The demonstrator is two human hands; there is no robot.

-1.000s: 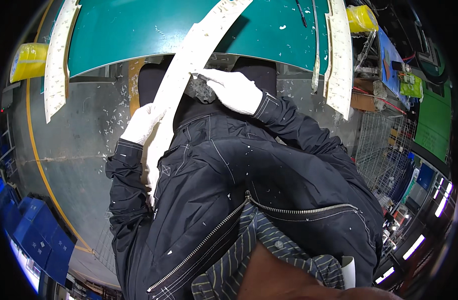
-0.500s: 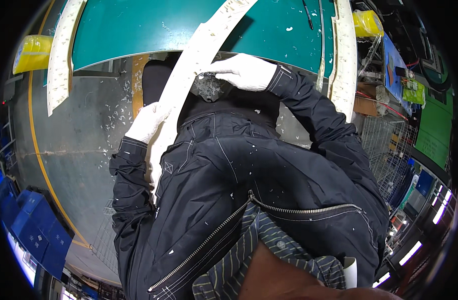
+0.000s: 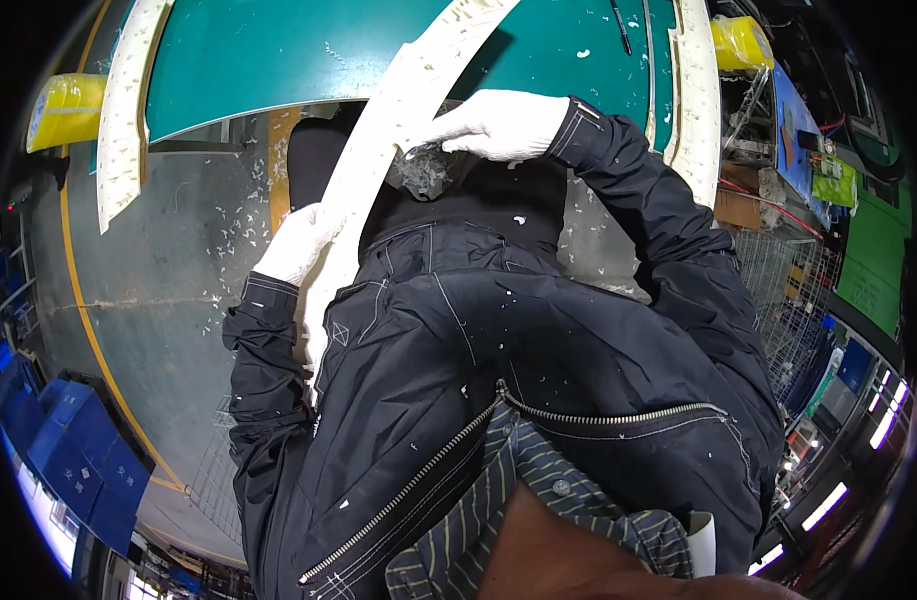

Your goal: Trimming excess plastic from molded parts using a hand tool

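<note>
A long, pale white plastic-looking strip slants from the green table down across my lap and along my left side. My left hand, in a white glove, is closed around its lower part. My right hand, gloved too, is closed in a pinch beside the strip's right edge. From its fingers pokes a small dark tip of something mostly hidden, near the strip. Just below lies a clump of whitish-grey shavings on the dark cloth over my lap.
The green tabletop carries scattered shavings and a black pen. Further white strips lie along its left side and right side. Yellow wrapped rolls sit beyond both sides. Shavings litter the floor; wire baskets stand right.
My right hand has moved a little up and to the right, its elbow swinging outward. My left hand and the strip stay nearly in place.
</note>
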